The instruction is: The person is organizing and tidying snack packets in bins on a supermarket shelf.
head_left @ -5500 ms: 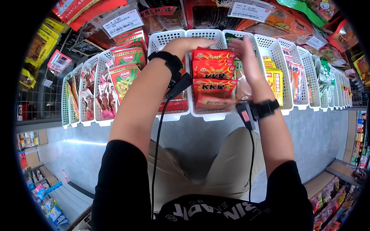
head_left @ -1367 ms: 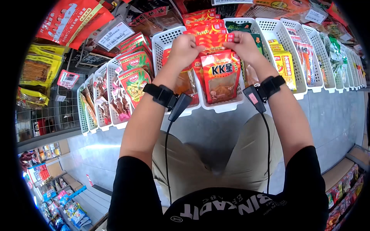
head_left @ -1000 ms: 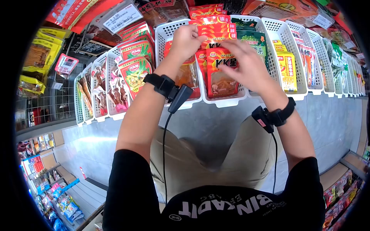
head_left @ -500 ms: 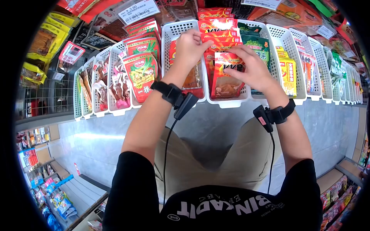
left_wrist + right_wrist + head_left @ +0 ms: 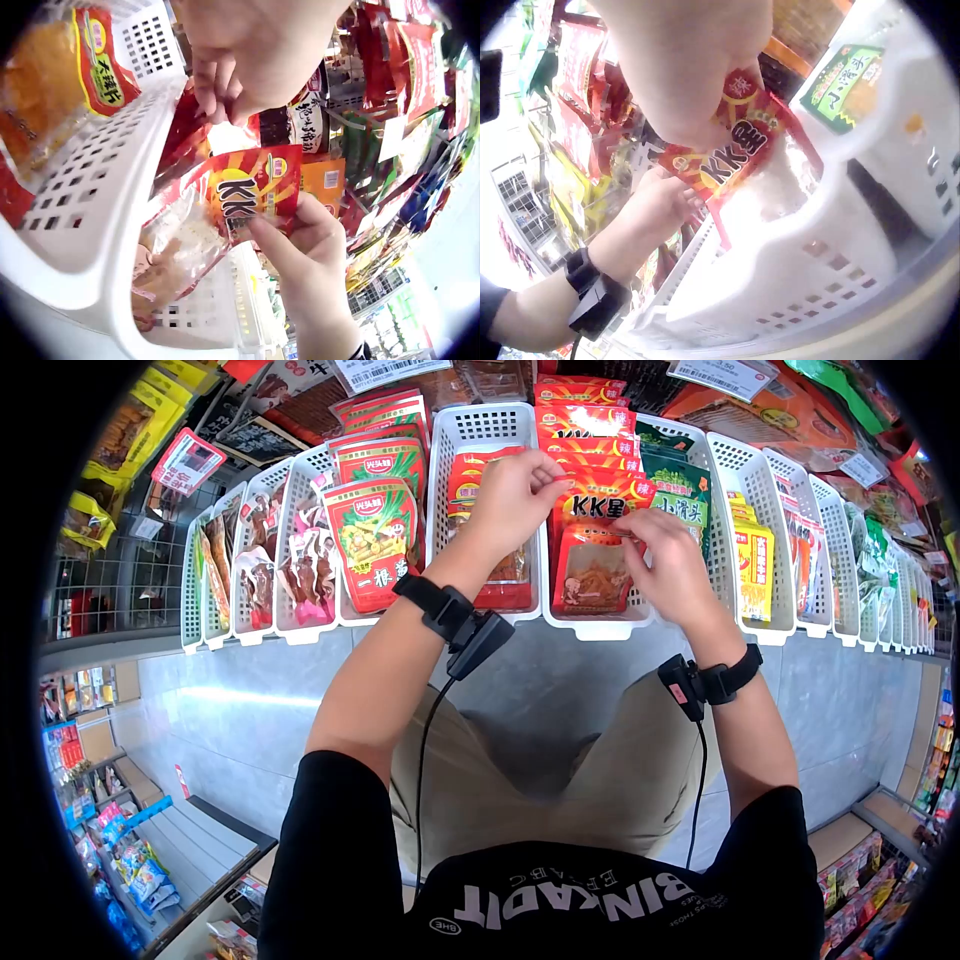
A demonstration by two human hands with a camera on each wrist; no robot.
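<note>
A red KK snack packet (image 5: 600,508) with a clear window stands in the white basket of red packets. In the head view my left hand (image 5: 515,498) is at its upper left, thumb and forefinger pinching near the top corner. My right hand (image 5: 672,560) pinches its right side. In the left wrist view the right hand's thumb (image 5: 277,244) lies across the packet front, fingers behind. Seen from the right wrist, the left hand (image 5: 656,206) has curled fingers at the packet's corner. More red packets (image 5: 585,425) stand upright behind it.
White perforated baskets line the shelf: left neighbour with orange-red packets (image 5: 500,595), right neighbour with green packets (image 5: 680,480). Further left stand vegetable-print packets (image 5: 375,540), further right yellow packets (image 5: 755,565). Price tags (image 5: 722,374) and hanging bags sit behind.
Earlier both hands gripped packets further back in the row. Since then the right hand came forward over the front packet, then slid to its right edge; the left hand moved to its upper left.
</note>
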